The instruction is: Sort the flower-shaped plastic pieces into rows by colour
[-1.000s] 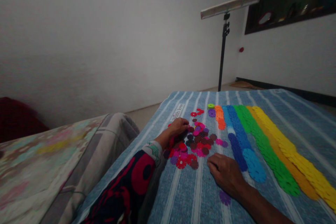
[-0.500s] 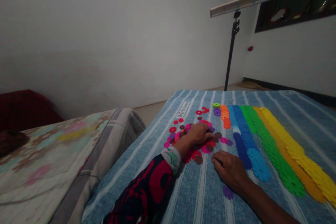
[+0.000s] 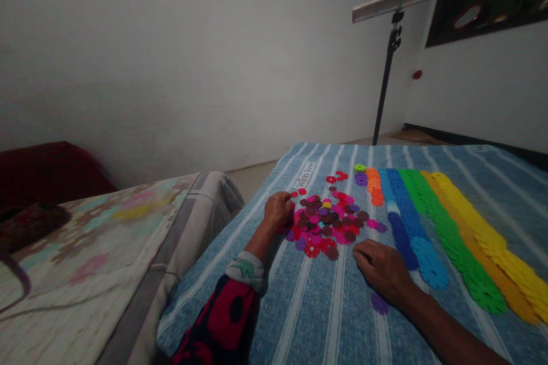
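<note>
**While your left hand curls at the pile, your right lies flat**

Where the loose pile of discs [image 3: 327, 222] lies, red, pink, brown and purple mixed together, you have your left hand [image 3: 278, 211] at its left edge. That hand's fingers are clenched into a loose fist with the knuckles up and touch the nearest pieces. Whether a disc sits inside the fist cannot be told. Your patterned sleeve [image 3: 226, 319] ends short of the wrist.

Your right hand [image 3: 381, 271] rests palm down on the blue striped cloth [image 3: 317, 308], its fingers released and spread flat, grasping nothing. The fingertips point toward the lower right edge of the pile, near it but not clearly touching. A single purple disc [image 3: 380, 303] lies just beside that wrist.

To the right of the pile, sorted discs lie in long rows side by side: a short orange row [image 3: 375, 188], a blue row [image 3: 402, 211] ending in a lighter blue patch [image 3: 430, 262], then a green row [image 3: 454, 245] and a yellow row [image 3: 492, 242]. A few red discs [image 3: 336, 177] sit apart at the far side of the pile. A printed label [image 3: 306, 174] is sewn on the cloth near them. A light stand [image 3: 387, 80] rises behind, and floral bedding [image 3: 85, 251] lies to your left.
</note>
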Tool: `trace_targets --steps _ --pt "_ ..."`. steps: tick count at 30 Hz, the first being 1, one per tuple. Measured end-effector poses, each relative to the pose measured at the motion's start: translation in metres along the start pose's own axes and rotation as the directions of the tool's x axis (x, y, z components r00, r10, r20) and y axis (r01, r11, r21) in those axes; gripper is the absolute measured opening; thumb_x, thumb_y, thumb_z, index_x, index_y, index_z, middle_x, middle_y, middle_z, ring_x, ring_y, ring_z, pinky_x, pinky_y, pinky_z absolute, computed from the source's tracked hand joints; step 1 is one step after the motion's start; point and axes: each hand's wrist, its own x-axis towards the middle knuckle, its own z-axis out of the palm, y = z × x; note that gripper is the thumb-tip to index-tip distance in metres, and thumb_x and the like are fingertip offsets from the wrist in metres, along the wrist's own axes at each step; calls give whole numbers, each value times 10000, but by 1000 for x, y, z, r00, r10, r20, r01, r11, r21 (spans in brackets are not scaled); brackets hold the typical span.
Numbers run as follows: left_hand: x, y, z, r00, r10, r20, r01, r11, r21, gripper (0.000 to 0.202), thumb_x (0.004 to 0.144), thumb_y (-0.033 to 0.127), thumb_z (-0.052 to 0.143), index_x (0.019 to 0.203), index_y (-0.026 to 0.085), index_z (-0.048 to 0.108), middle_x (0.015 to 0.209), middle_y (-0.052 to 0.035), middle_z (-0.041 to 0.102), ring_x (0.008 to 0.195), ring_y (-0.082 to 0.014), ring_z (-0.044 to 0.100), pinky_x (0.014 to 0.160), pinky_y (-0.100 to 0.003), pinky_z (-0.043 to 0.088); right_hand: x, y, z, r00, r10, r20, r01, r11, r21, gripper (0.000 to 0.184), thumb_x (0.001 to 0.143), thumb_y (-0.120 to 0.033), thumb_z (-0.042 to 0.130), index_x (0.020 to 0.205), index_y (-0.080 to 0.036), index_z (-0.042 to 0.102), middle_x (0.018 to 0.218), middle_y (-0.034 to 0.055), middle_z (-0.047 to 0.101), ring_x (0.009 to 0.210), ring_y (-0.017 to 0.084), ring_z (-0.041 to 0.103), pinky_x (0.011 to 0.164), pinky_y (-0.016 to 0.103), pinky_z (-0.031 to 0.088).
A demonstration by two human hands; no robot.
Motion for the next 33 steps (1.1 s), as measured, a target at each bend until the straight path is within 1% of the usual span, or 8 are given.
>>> trace_targets --steps 3,5,8,13,17,21,28,33 --pt "3 -15 -5 994 -103 -22 105 986 131 305 833 181 547 1076 167 731 1124 -101 719 1069 -229 637 855 -271 443 -1 1 1 1000 8 1 -8 1000 -2 309 900 -231 417 784 -197 701 804 37 695 749 181 647 700 284 403" --pt "4 -20 -2 995 -98 12 95 982 165 302 842 269 574 1084 175 728 1123 -109 714 1049 -233 638 812 -270 441 -2 1 1 1000 9 -2 -9 1000 1 313 901 -237 413 792 -194 703 812 42 698 756 187 652 698 289 406" --pt "5 -20 5 997 -46 61 33 980 197 313 858 398 557 972 176 747 1038 -120 713 979 -237 641 725 -272 428 -3 1 1 1000 3 -8 -3 1000 11 316 904 -243 410 795 -189 702 798 44 694 752 190 654 696 292 407" --pt "10 -17 9 992 -87 88 71 982 175 264 819 383 598 878 167 737 945 -102 707 918 -224 634 633 -261 371 -3 1 0 1000 7 -8 -7 1000 12 313 906 -232 413 762 -190 688 766 39 684 709 175 638 676 282 398" --pt "14 -25 12 991 -131 34 130 991 42 218 755 346 670 863 163 718 918 -68 715 850 -189 631 619 -245 368 -2 1 2 1000 4 -19 -4 1000 7 310 907 -229 417 751 -189 681 757 40 678 704 171 632 673 276 392" --pt "15 -37 19 992 -120 -33 112 977 -182 147 747 280 618 795 172 706 730 -17 697 718 -162 617 617 -239 392 -1 1 4 999 3 -37 -2 1000 17 287 897 -225 434 766 -187 687 761 37 674 713 173 631 671 274 385" --pt "16 -47 25 979 -131 -155 37 865 -500 242 680 367 591 714 164 719 649 -12 683 671 -182 613 628 -264 440 1 -1 3 999 8 -46 -6 999 41 271 882 -203 449 741 -189 680 760 33 676 703 167 624 654 271 366" --pt "19 -44 23 961 -221 -166 56 744 -666 282 612 377 638 719 133 733 633 -33 681 626 -178 603 613 -278 461 3 -2 3 998 5 -56 -4 1000 27 251 872 -180 466 729 -187 672 735 28 667 699 160 617 648 262 352"
